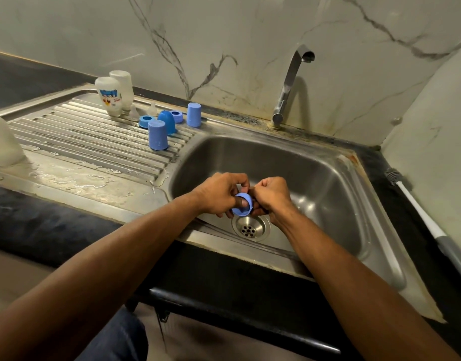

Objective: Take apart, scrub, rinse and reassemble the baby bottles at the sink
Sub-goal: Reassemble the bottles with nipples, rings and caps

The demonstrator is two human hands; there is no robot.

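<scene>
Over the steel sink basin, just above the drain, my left hand grips a blue bottle ring with the thumb pushed through its opening. My right hand pinches the ring's far side with curled fingers; what else it holds is hidden. On the ribbed drainboard stand two upturned clear bottles, two clear teats, two blue rings, and three blue caps.
The tap stands behind the basin with its water off. A bottle brush with a white handle lies on the dark counter to the right. A pale container sits at the left edge. Water pools on the drainboard front.
</scene>
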